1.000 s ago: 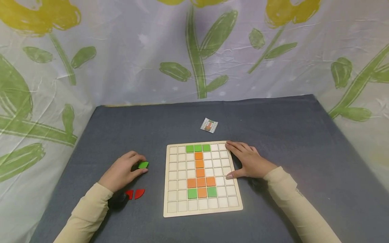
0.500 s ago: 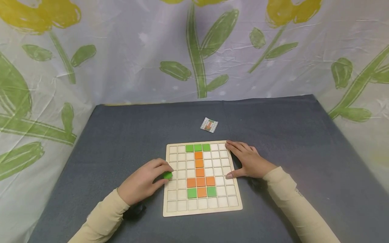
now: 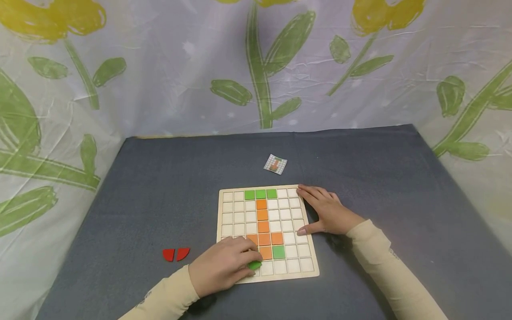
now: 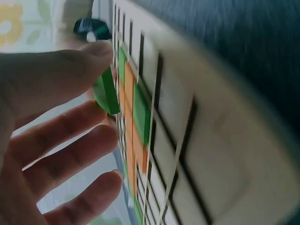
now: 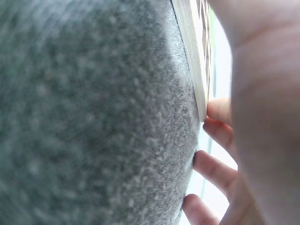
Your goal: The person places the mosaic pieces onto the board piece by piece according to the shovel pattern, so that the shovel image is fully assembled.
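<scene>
A pale wooden grid board (image 3: 294,251) lies on the dark cloth, with green square tiles (image 3: 261,194) along its far row and orange tiles (image 3: 263,227) in a column and short crossbar below. My left hand (image 3: 226,266) is over the board's near left part, pinching a green tile with a curved edge (image 4: 107,91) between thumb and index finger. That tile is tilted close over the cells, its other fingers spread. The hand hides several cells and a green tile. My right hand (image 3: 330,211) rests at the board's right edge, fingertips at the far corner and thumb on the cells.
Two red quarter-round tiles (image 3: 169,254) lie on the cloth left of the board. Beyond the board lies a small card (image 3: 275,164) printed with a coloured grid pattern. A flower-painted curtain (image 3: 172,89) stands behind the table.
My left hand has carried the green tile from the cloth at left, rightward over the board's left edge to the near rows. The red tiles are uncovered again. My right hand has stayed put.
</scene>
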`<state>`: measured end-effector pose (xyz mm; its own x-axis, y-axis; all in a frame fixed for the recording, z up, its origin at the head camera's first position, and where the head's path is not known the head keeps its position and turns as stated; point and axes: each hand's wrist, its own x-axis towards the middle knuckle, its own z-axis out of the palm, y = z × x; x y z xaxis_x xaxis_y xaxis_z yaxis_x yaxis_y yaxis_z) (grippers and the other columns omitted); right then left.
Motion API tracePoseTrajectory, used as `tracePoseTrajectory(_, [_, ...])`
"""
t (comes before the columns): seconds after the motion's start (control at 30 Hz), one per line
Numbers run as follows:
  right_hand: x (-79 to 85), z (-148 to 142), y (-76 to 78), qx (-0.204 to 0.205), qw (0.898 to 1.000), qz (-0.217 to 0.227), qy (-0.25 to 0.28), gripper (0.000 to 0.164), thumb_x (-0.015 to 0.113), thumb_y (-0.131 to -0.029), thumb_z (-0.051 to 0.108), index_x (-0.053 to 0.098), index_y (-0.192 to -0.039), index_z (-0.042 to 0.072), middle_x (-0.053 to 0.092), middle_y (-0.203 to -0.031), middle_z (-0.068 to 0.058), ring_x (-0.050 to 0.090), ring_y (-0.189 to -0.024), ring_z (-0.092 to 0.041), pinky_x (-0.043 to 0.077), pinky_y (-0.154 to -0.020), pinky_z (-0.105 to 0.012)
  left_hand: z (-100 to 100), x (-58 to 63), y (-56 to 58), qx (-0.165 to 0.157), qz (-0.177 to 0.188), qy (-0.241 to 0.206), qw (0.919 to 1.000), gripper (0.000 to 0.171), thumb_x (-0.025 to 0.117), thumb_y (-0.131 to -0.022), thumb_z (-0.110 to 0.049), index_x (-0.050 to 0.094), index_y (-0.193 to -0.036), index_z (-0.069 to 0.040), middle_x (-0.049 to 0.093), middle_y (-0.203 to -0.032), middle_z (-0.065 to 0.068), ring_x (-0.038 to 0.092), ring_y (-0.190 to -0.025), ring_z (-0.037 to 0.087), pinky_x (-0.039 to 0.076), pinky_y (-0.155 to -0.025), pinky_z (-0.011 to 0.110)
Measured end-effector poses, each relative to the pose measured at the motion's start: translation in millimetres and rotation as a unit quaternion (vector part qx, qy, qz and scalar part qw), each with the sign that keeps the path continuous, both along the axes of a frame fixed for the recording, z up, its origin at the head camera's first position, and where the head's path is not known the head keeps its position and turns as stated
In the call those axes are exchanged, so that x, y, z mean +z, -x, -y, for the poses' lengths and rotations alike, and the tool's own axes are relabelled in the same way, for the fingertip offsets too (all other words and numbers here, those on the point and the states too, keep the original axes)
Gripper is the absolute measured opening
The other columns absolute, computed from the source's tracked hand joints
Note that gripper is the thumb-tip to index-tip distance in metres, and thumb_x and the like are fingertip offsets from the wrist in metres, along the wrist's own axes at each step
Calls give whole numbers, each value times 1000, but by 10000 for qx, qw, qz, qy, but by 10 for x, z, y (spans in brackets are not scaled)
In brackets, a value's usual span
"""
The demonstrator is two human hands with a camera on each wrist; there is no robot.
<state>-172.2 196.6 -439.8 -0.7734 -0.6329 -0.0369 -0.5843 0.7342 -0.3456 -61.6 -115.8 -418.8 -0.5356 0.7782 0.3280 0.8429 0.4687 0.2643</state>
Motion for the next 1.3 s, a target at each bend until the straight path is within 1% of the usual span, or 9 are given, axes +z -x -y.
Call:
tracePoseTrajectory(0.07, [5, -2, -3, -6, 10000, 10, 5, 112, 70, -68, 71, 27, -152, 10, 26, -156, -5, 28, -138, -27, 31, -99, -56, -56, -25, -19, -121, -87, 67, 9999, 25, 79, -79, -24, 68, -101, -20, 62, -101, -10, 57, -90, 6, 48, -74, 24])
tracePoseTrajectory(0.13, [7, -5, -4, 6, 10000, 22, 15, 112, 70, -68, 70, 27, -152, 10, 26, -156, -5, 28, -139, -27, 31, -99, -56, -102, -43, -35, -195, -88, 181, 9996, 25, 78, -80, -25, 68, -102, -21, 63, -102, -10, 57, -92, 7, 46, -72, 23])
tracePoseTrajectory(0.27, [12, -11, -2, 60, 9999, 64, 62, 111, 72, -69, 68, 26, -152, 10, 25, -157, -6, 26, -139, -27, 30, -100, -56, -158, -66, -58, -223, 102, 476, 9986, 25, 76, -81, -28, 68, -104, -24, 64, -106, -12, 56, -99, 6, 45, -73, 23])
tracePoseTrajectory(0.37, [13, -11, 1, 72, 9999, 82, 57, 111, 72, -69, 67, 26, -152, 9, 24, -157, -6, 26, -139, -27, 30, -101, -56, -174, -79, -64, -197, 218, 559, 9980, 24, 75, -83, -29, 68, -105, -25, 65, -106, -14, 56, -100, 6, 45, -74, 23])
tracePoseTrajectory(0.43, [15, -13, 0, 55, 9999, 102, 41, 111, 72, -69, 67, 25, -152, 10, 24, -157, -6, 26, -139, -27, 30, -101, -56, -178, -90, -63, -199, 260, 541, 9980, 23, 75, -83, -29, 68, -105, -25, 65, -107, -14, 56, -101, 5, 46, -75, 23])
tracePoseTrajectory(0.6, [17, -14, 2, 44, 9999, 97, 26, 111, 71, -69, 69, 25, -152, 10, 24, -157, -6, 26, -139, -27, 29, -101, -56, -174, -105, -54, -190, 224, 393, 9988, 23, 75, -83, -31, 68, -104, -23, 62, -108, -9, 55, -100, 8, 48, -80, 25])
tracePoseTrajectory(0.8, [6, -8, 6, 66, 10000, 68, 12, 111, 70, -70, 69, 25, -152, 10, 24, -157, -6, 26, -139, -27, 29, -101, -56, -158, -113, -29, -156, 32, 68, 9999, 19, 75, -82, -33, 69, -97, -22, 57, -99, -8, 53, -89, 8, 47, -74, 22])
tracePoseTrajectory(1.03, [23, -10, 4, 46, 9999, 97, -28, 111, 70, -70, 69, 24, -153, 11, 23, -158, -5, 25, -140, -27, 29, -102, -56, -164, -130, -7, -168, 94, 150, 9997, 12, 73, -85, -31, 70, -95, -26, 55, -95, -9, 51, -85, 9, 44, -69, 21])
tracePoseTrajectory(1.3, [37, -6, -6, 37, 9999, 99, -6, 111, 71, -69, 68, 24, -152, 10, 24, -157, -5, 26, -140, -27, 29, -102, -56, -181, -137, 16, -126, 179, 223, 9995, 10, 71, -87, -31, 69, -96, -27, 54, -95, -9, 48, -84, 9, 42, -68, 20])
